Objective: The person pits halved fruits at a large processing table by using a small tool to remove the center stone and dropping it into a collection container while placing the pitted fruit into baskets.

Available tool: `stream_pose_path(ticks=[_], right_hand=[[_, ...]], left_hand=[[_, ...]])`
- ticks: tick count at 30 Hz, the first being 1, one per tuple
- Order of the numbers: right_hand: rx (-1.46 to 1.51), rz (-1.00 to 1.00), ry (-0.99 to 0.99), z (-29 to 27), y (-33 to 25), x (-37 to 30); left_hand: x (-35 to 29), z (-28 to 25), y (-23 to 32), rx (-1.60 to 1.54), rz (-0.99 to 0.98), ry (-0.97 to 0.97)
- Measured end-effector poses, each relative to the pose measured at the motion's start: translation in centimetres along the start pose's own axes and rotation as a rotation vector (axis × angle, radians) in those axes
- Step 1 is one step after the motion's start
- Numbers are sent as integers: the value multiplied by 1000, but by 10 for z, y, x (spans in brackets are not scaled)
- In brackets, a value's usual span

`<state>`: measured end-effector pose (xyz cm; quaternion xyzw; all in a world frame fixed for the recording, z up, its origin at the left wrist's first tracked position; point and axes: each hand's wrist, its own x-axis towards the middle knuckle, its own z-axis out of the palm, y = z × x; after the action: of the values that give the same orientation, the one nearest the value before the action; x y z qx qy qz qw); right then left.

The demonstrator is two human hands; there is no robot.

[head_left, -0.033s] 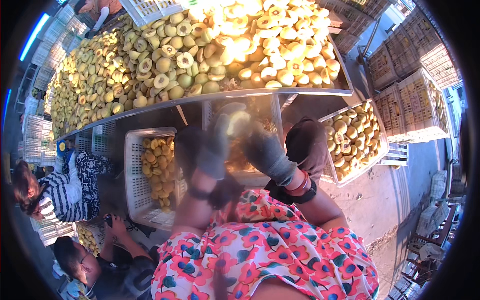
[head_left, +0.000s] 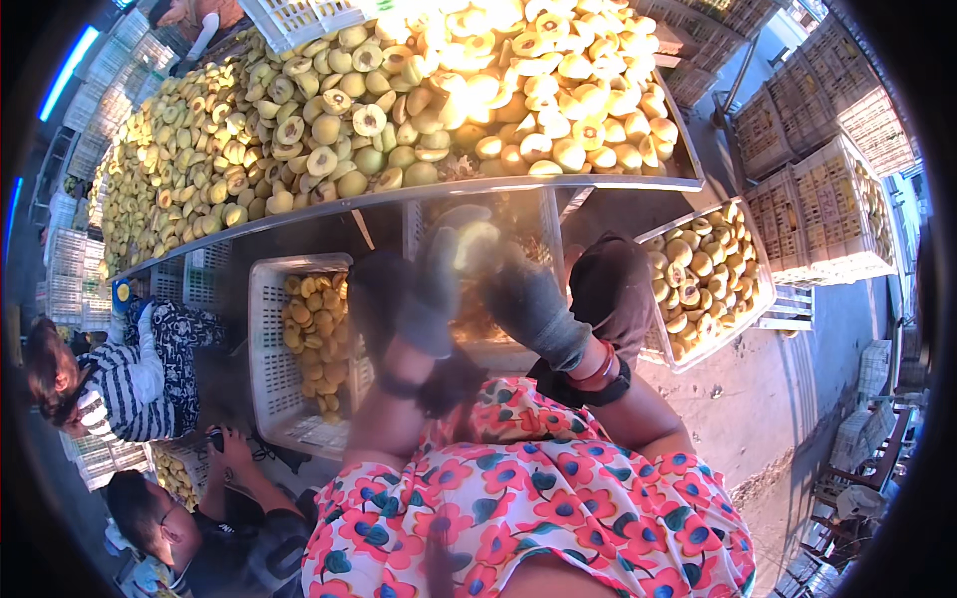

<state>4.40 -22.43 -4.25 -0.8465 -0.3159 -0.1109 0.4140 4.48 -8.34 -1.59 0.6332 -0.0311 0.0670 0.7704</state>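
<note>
Between my two hands, above a crate below the table edge, is a pale yellow peach, blurred by motion. My left hand, in a grey glove, closes on it from the left with fingers curled over its top. My right hand, also gloved in grey, comes up against the peach from the right; its fingertips are smeared, so what they hold is hidden. Under the hands stands a pale plastic crate with indistinct brownish-yellow contents. Just beyond it, a heap of halved peaches covers the metal-edged table.
White crates of peach halves stand beside my left knee and my right knee. Stacked crates rise at the far right. At left sit a person in stripes and another in dark clothing. A third person is beyond the table.
</note>
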Motion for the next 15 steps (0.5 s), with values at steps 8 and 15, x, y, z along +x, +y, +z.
stream_pose_path(ticks=[8, 15], right_hand=[[136, 62, -3, 5, -11, -2], [170, 77, -103, 1, -18, -7]], left_hand=[[-9, 21, 0, -54, 74, 176], [-13, 13, 6, -37, -39, 172]])
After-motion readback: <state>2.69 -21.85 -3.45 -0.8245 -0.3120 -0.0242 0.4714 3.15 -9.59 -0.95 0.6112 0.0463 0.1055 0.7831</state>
